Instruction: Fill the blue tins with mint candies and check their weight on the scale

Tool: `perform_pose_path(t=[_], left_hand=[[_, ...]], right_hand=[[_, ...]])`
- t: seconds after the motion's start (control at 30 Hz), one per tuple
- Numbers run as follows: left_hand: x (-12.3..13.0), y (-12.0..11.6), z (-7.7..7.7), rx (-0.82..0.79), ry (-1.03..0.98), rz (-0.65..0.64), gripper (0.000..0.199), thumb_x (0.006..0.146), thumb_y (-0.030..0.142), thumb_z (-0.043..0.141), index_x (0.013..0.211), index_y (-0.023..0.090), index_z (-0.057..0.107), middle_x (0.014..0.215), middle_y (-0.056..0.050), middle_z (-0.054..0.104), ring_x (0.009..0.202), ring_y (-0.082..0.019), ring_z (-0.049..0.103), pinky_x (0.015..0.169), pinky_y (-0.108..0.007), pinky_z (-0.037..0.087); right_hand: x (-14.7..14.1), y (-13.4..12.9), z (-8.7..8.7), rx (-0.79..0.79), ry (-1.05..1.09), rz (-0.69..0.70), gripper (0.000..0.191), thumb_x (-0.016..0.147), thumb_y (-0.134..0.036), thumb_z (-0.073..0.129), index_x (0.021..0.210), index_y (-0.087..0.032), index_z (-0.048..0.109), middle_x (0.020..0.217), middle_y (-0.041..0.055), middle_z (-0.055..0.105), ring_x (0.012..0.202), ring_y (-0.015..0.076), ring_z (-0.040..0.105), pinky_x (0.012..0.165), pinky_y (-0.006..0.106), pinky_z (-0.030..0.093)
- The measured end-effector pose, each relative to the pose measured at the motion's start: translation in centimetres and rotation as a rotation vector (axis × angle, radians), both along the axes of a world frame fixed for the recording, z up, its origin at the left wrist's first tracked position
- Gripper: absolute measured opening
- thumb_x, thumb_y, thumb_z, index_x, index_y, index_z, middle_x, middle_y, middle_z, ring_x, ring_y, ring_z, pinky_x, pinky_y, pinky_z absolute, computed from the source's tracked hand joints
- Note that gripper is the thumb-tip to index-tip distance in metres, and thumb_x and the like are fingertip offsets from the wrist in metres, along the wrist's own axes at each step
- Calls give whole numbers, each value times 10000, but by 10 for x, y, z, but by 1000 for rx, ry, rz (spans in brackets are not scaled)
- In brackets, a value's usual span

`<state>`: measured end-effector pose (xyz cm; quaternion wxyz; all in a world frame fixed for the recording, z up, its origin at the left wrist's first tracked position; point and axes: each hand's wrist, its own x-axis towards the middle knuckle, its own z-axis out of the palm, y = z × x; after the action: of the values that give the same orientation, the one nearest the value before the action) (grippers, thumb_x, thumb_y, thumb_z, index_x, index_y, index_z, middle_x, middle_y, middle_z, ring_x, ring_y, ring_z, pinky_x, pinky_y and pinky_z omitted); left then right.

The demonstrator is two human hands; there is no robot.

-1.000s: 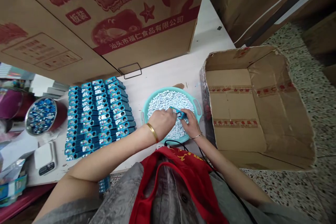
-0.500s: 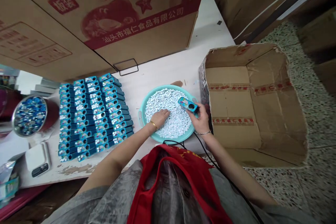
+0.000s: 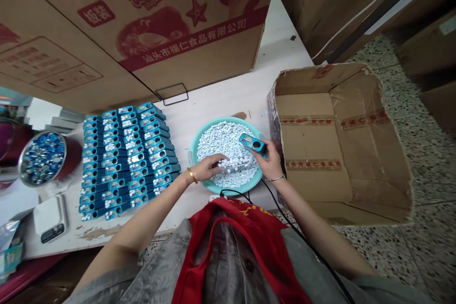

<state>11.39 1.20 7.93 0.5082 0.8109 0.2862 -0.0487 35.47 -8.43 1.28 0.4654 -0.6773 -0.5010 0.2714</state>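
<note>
A round turquoise basin (image 3: 194, 140) on the table is filled with small pale candies (image 3: 221, 135). My left hand (image 3: 207, 167) is closed at the basin's left side on a see-through scoop (image 3: 237, 167) heaped with candies; its exact shape is hard to make out. Over the right part of the basin, my right hand (image 3: 270, 161) grips a small blue candy box (image 3: 251, 142). The box is tilted, its printed end with a dark round hole facing up. The scoop lies a little below and left of the box, apart from it.
Several rows of blue candy boxes (image 3: 130, 161) stand on the left. Beyond them are a metal pot (image 3: 23, 164) of blue wrapped pieces and a white scale (image 3: 50, 218). Large printed cartons (image 3: 199, 64) stand behind; an open cardboard box (image 3: 313, 133) is at the right.
My left hand has come up out of the candies, now with a loaded scoop in it. My right hand keeps the candy box nearly in place. The view has tilted slightly.
</note>
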Motion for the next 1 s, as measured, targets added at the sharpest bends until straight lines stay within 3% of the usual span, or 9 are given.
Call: perform_pose_path(t=[0.13, 0.23, 0.4, 0.57, 0.67, 0.77, 0.83, 0.93, 1.0], left_hand=[[1, 22, 46, 135, 32, -14, 270, 880, 221, 491, 1140, 157, 520, 1097, -80, 608, 908, -149, 582, 840, -294, 477], [19, 29, 71, 307, 227, -148, 231, 863, 152, 474, 1084, 159, 538, 1058, -79, 615, 925, -176, 592, 834, -310, 476], [61, 7, 101, 538, 557, -291, 292, 867, 71, 414, 1143, 128, 492, 997, -121, 612, 873, -236, 635, 697, -335, 496], [71, -7, 119, 675, 564, -283, 261, 931, 99, 313, 1073, 120, 531, 933, -120, 593, 916, -253, 614, 683, -337, 494], [52, 11, 99, 683, 523, -198, 244, 910, 96, 354, 1060, 154, 538, 991, -96, 581, 926, -235, 587, 713, -336, 489], [32, 33, 47, 627, 508, -46, 299, 893, 87, 377, 1156, 164, 497, 1090, -102, 553, 983, -220, 550, 799, -339, 477], [27, 39, 5, 585, 509, -38, 327, 886, 68, 367, 1177, 154, 491, 1138, -122, 535, 1035, -226, 523, 845, -353, 468], [29, 30, -47, 514, 460, -77, 330, 911, 87, 333, 1189, 152, 498, 1188, -130, 525, 1101, -236, 485, 909, -379, 450], [32, 16, -67, 457, 409, -104, 332, 918, 101, 330, 1193, 154, 509, 1186, -127, 537, 1114, -238, 481, 933, -384, 441]], right_hand=[[-11, -1, 4, 16, -53, 72, 321, 794, -197, 541, 1115, -215, 536, 1067, 93, 615, 1017, 265, 580, 909, 459, 472], [-22, -3, 3, 35, -72, 122, 368, 769, -130, 490, 1122, -221, 537, 1108, 101, 604, 1084, 271, 552, 961, 480, 448], [-37, -5, -1, 56, -85, 162, 422, 751, -97, 473, 1151, -221, 525, 1142, 106, 590, 1124, 268, 530, 1014, 498, 419], [-39, -4, -5, 61, -74, 147, 415, 762, -106, 470, 1158, -219, 518, 1126, 106, 594, 1106, 259, 542, 994, 481, 439], [-32, -4, -6, 53, -68, 100, 406, 768, -114, 471, 1159, -214, 517, 1120, 111, 593, 1093, 263, 548, 970, 475, 450], [-23, -3, -4, 43, -65, 54, 374, 791, -145, 486, 1158, -210, 520, 1130, 116, 591, 1096, 267, 550, 965, 470, 447], [-18, -3, -2, 38, -63, 31, 352, 807, -176, 510, 1157, -210, 521, 1128, 113, 595, 1088, 264, 557, 956, 460, 451], [-15, -1, 1, 27, -55, 2, 329, 821, -221, 548, 1149, -210, 526, 1110, 104, 606, 1060, 255, 573, 931, 438, 463], [-14, -1, 2, 17, -46, -21, 322, 828, -248, 570, 1144, -207, 527, 1091, 98, 613, 1037, 247, 582, 911, 422, 470]])
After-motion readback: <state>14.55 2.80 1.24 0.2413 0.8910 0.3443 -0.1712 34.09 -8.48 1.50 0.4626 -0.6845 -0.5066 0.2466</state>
